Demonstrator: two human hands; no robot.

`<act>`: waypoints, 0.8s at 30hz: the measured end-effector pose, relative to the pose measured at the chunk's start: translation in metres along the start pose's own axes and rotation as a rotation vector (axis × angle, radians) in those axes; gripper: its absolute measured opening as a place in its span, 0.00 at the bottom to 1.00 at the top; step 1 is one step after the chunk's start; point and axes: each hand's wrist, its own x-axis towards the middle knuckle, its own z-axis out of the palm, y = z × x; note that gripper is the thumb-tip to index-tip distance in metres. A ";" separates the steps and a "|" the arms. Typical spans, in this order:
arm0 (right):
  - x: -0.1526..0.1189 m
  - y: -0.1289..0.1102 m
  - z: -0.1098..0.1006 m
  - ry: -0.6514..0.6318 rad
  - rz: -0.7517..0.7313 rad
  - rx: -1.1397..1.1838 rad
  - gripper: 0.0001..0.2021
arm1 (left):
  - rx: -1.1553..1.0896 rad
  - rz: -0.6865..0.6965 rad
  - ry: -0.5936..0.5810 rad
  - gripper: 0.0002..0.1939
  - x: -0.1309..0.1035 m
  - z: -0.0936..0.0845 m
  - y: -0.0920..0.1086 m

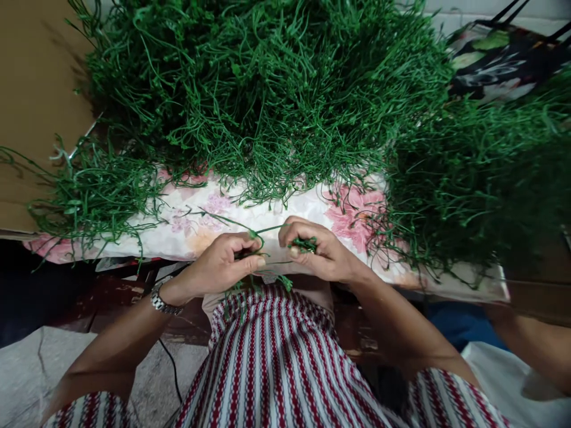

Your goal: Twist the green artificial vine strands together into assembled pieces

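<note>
My left hand is closed in a pinch on a thin green stem, which looks like part of an artificial plant. The stem runs up and left past the fingers and also right toward my other hand. A small bunch of green sprigs sits in my right hand, whose fingers are curled around it. Both hands are close together above the near edge of the flowered cloth. Below them, a few loose green tips hang over my lap. What lies deep inside each grip is hidden.
A big heap of green stems covers the back of the table. Smaller piles lie at left and right. Cardboard stands at left, a patterned bag at back right. Another person's arm shows at lower right.
</note>
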 end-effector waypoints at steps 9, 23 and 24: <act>-0.002 0.018 0.039 0.185 0.321 0.408 0.17 | 0.226 0.151 0.308 0.09 0.012 0.025 -0.009; -0.009 0.023 0.049 0.077 0.366 0.283 0.08 | -0.204 -0.017 0.328 0.08 0.017 0.028 -0.011; -0.008 0.021 0.049 0.081 0.351 0.223 0.08 | -0.337 -0.082 0.346 0.09 0.019 0.028 -0.012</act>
